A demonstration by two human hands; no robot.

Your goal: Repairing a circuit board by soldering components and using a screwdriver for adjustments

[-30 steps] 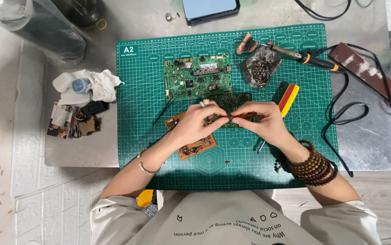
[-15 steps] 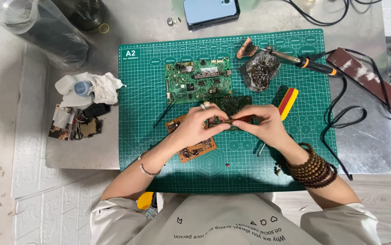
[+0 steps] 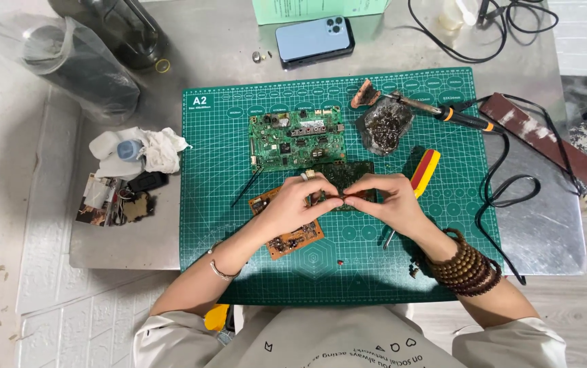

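Observation:
My left hand (image 3: pixel 298 203) and my right hand (image 3: pixel 384 200) meet at the middle of the green cutting mat (image 3: pixel 225 136), fingertips pinching a small part between them over a dark green circuit board (image 3: pixel 351 174). What the part is I cannot tell. An orange-brown circuit board (image 3: pixel 292 237) lies partly under my left hand. A larger green circuit board (image 3: pixel 295 139) lies just beyond the hands. My left index finger wears a ring, my right wrist several wooden bead bracelets (image 3: pixel 466 264).
A soldering iron (image 3: pixel 443 112) and a bag of metal scraps (image 3: pixel 383 127) lie at the mat's far right. A red-and-yellow tool (image 3: pixel 426 168) sits next to my right hand. A phone (image 3: pixel 314 39), crumpled cloth (image 3: pixel 138 151), black cables (image 3: pixel 504 187) and a plastic-wrapped container (image 3: pixel 75 68) surround the mat.
The view has shifted a little, so the mat sits lower in the picture. Both hands stay together over the dark board, still pinching the small part.

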